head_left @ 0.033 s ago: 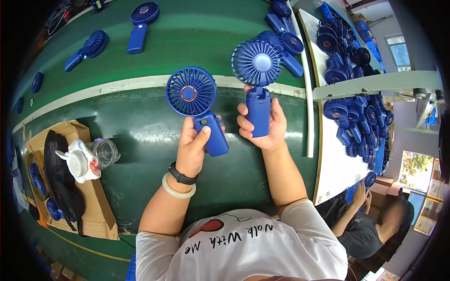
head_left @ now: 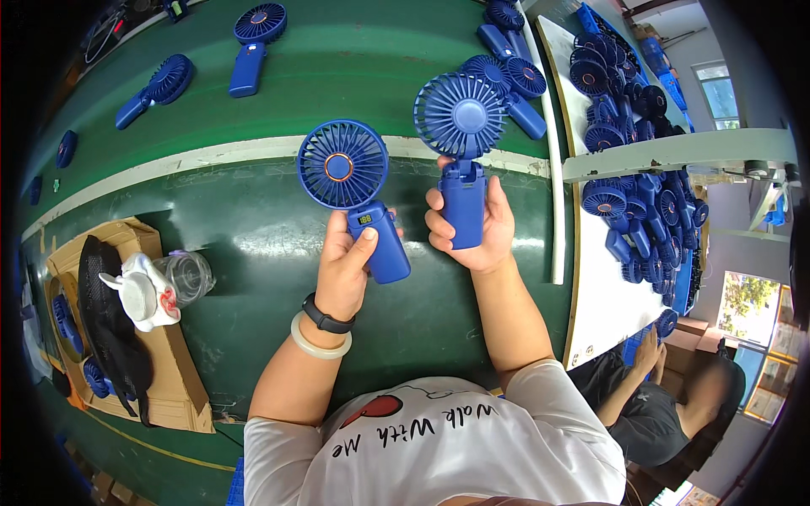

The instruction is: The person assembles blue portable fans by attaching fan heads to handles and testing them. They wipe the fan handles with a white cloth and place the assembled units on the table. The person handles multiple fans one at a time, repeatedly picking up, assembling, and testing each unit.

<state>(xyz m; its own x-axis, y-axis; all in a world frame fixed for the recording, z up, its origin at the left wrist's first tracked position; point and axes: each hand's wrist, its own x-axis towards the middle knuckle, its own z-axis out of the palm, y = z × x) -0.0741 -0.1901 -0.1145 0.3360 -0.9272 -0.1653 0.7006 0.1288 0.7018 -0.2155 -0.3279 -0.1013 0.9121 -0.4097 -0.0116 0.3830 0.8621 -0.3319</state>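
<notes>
Now 2 fans upright, side by side: left hand [head_left: 344, 268] grips left fan [head_left: 354, 190], right hand [head_left: 472, 229] grips right fan [head_left: 461, 156], handles down.

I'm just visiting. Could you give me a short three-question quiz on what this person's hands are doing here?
1. True or false: each of the hands holds a blue handheld fan.
2. Which fan shows a small lit display on its handle: A the left-hand fan, or B the right-hand fan?
3. What is worn on the wrist of the left hand?

Key: 1 true, the right hand holds one too. 2 A. 3 a black band and a pale bangle.
</notes>
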